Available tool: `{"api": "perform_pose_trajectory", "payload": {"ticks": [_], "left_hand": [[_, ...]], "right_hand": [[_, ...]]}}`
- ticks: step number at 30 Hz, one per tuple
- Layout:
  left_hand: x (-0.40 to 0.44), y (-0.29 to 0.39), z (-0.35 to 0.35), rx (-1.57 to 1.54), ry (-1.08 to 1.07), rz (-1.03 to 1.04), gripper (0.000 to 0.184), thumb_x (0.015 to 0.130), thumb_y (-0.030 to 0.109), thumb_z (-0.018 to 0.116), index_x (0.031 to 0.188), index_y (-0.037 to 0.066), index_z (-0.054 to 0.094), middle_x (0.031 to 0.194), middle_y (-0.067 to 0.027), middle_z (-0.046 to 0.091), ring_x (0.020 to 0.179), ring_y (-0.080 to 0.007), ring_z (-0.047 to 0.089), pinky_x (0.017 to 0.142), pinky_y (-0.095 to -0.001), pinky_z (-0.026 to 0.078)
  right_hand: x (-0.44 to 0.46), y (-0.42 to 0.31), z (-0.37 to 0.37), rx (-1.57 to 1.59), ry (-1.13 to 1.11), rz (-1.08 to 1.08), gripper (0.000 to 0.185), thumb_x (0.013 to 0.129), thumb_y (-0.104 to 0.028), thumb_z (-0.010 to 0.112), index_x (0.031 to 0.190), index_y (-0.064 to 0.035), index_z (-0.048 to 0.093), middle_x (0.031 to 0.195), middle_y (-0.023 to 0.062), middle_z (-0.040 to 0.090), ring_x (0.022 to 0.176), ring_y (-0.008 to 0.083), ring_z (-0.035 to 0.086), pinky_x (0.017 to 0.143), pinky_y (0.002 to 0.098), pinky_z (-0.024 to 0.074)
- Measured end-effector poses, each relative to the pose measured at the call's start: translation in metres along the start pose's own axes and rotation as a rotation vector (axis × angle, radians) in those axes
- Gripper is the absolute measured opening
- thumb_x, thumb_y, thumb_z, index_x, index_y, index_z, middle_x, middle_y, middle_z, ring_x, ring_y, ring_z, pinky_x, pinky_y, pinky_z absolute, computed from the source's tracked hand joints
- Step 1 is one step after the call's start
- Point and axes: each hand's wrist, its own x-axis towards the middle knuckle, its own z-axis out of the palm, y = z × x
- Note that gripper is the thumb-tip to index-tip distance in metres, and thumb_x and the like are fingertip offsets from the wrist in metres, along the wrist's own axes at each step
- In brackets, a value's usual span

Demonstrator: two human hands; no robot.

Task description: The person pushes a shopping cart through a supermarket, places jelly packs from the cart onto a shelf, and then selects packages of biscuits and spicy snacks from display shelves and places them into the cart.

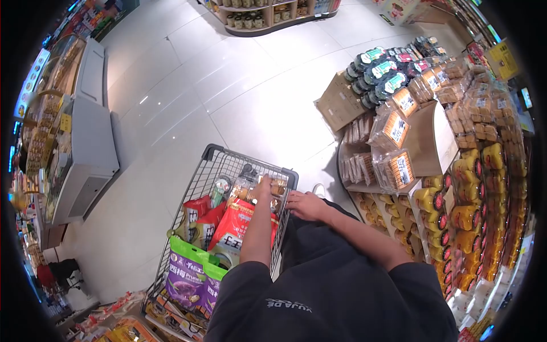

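My left hand (265,184) reaches down inside a wire shopping cart (213,149), over clear packs of brown baked goods (245,189). It touches or hovers just above them; its fingers are mostly hidden, so its grip does not show. At the cart's right side, my right hand (306,206) has its fingers bent over the rim. Below the left hand lies a red and white bag (231,228), with another red bag (196,208) beside it. Purple and green prune bags (185,276) stand nearer my body. A clear container with a green label (220,189) sits toward the far end.
On the right, a curved display shelf (421,142) holds packs of biscuits (393,128), dark-lidded tubs (379,68) and yellow jars (467,171). A white counter (91,142) stands at left. Pale floor tiles (228,85) stretch ahead toward a shelf of jars (245,21).
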Motion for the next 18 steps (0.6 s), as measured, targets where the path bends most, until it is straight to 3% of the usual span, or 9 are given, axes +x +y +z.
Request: {"api": "perform_pose_trajectory", "payload": {"ticks": [3, 5, 6, 10, 12, 14, 17, 18], "left_hand": [[-0.014, 0.007, 0.011, 0.102, 0.120, -0.181, 0.087, 0.069, 0.054, 0.067, 0.112, -0.018, 0.047, 0.109, -0.0270, 0.061, 0.105, -0.0342, 0.059, 0.092, -0.0371, 0.045], [-0.021, -0.001, 0.018, 0.301, 0.373, 0.077, 0.078, 0.068, 0.056, 0.067, 0.098, -0.015, 0.057, 0.097, -0.0229, 0.064, 0.086, -0.0349, 0.065, 0.075, -0.0400, 0.053], [-0.060, 0.026, 0.003, 0.271, 0.276, 0.004, 0.081, 0.067, 0.053, 0.068, 0.103, -0.018, 0.052, 0.104, -0.0268, 0.063, 0.094, -0.0372, 0.063, 0.086, -0.0375, 0.049], [-0.058, 0.008, -0.011, 0.264, 0.207, 0.067, 0.084, 0.067, 0.052, 0.066, 0.116, -0.013, 0.043, 0.112, -0.0303, 0.057, 0.100, -0.0384, 0.060, 0.091, -0.0384, 0.047], [-0.064, -0.021, -0.026, 0.094, 0.313, 0.194, 0.077, 0.071, 0.044, 0.065, 0.123, -0.006, 0.038, 0.106, -0.0254, 0.060, 0.092, -0.0368, 0.062, 0.082, -0.0413, 0.052], [-0.113, -0.017, -0.061, -0.337, 0.054, 0.092, 0.070, 0.077, 0.037, 0.063, 0.129, 0.001, 0.033, 0.104, -0.0190, 0.058, 0.089, -0.0337, 0.063, 0.072, -0.0421, 0.056], [-0.182, -0.022, -0.111, -0.643, 0.000, 0.192, 0.065, 0.082, 0.030, 0.062, 0.132, 0.007, 0.028, 0.110, -0.0163, 0.052, 0.089, -0.0315, 0.062, 0.070, -0.0437, 0.057], [-0.194, -0.033, -0.121, -0.722, -0.010, 0.260, 0.064, 0.083, 0.031, 0.061, 0.133, 0.008, 0.028, 0.115, -0.0172, 0.051, 0.090, -0.0318, 0.062, 0.071, -0.0442, 0.057]], "right_hand": [[-0.010, -0.001, -0.001, -0.002, -0.032, 0.031, 0.019, 0.081, -0.022, 0.060, 0.099, -0.0146, 0.062, 0.108, -0.0034, 0.055, 0.114, 0.0148, 0.046, 0.070, 0.0369, 0.0491], [-0.016, 0.002, 0.001, -0.020, -0.031, 0.025, 0.021, 0.083, -0.023, 0.059, 0.101, -0.0146, 0.062, 0.110, -0.0037, 0.056, 0.115, 0.0145, 0.046, 0.069, 0.0372, 0.0494], [-0.018, 0.003, 0.001, 0.005, -0.060, 0.031, 0.021, 0.083, -0.023, 0.058, 0.102, -0.0145, 0.062, 0.110, -0.0031, 0.057, 0.115, 0.0146, 0.047, 0.070, 0.0380, 0.0489], [-0.019, 0.001, -0.013, 0.124, -0.166, 0.083, 0.023, 0.084, -0.024, 0.057, 0.103, -0.0123, 0.063, 0.111, -0.0006, 0.057, 0.115, 0.0161, 0.048, 0.079, 0.0415, 0.0456], [-0.019, 0.005, -0.011, 0.145, -0.175, 0.086, 0.022, 0.085, -0.025, 0.057, 0.103, -0.0132, 0.063, 0.109, 0.0000, 0.058, 0.114, 0.0164, 0.049, 0.078, 0.0418, 0.0453], [-0.016, 0.008, -0.009, 0.180, -0.176, 0.102, 0.022, 0.086, -0.028, 0.055, 0.102, -0.0142, 0.063, 0.106, 0.0009, 0.057, 0.111, 0.0182, 0.051, 0.078, 0.0426, 0.0450], [-0.011, 0.022, 0.006, 0.298, -0.189, 0.096, 0.023, 0.088, -0.030, 0.052, 0.101, -0.0143, 0.062, 0.104, 0.0025, 0.058, 0.106, 0.0206, 0.054, 0.079, 0.0431, 0.0447], [-0.008, 0.028, 0.009, 0.418, -0.214, 0.138, 0.033, 0.090, -0.039, 0.051, 0.106, -0.0129, 0.062, 0.107, 0.0028, 0.059, 0.100, 0.0201, 0.058, 0.081, 0.0412, 0.0440]]}}
